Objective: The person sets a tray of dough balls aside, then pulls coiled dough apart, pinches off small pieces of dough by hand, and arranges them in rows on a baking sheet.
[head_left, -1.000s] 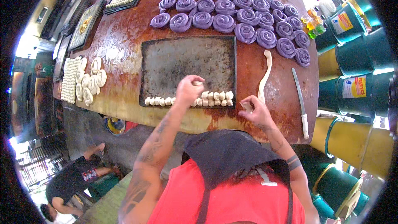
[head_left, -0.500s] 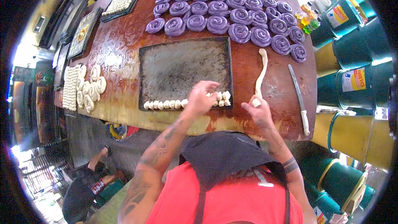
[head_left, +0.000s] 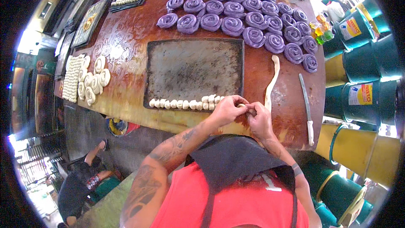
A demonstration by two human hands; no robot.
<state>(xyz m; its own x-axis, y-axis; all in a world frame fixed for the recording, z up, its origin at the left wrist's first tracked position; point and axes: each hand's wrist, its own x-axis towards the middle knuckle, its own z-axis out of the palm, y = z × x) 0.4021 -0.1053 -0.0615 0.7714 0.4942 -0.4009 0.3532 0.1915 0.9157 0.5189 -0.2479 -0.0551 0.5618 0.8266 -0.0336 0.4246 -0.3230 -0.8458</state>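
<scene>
My left hand [head_left: 228, 110] and my right hand [head_left: 259, 121] meet just past the near right corner of a dark baking tray [head_left: 194, 65]. Their fingertips pinch a small piece of pale dough [head_left: 241, 105], mostly hidden by the fingers. Small dough pieces [head_left: 179, 104] line the tray's near edge, with a short second row at the right, partly behind my left hand. A long pale dough rope [head_left: 272, 83] lies on the table beside my right hand, its near end by the knuckles. Farther right rests a long knife [head_left: 307, 101] with a white handle.
Many purple dough coils [head_left: 232, 26] cover the far part of the wooden table [head_left: 126, 55]. Pale coils [head_left: 93, 82] and rows of small pieces [head_left: 72, 78] sit at the left, below more trays [head_left: 90, 21]. Green buckets [head_left: 358, 97] stand right; a person [head_left: 82, 185] is lower left.
My left hand has left the tray and moved right to meet my right hand. My right hand has shifted slightly left, away from the rope's end. The view has shifted a little.
</scene>
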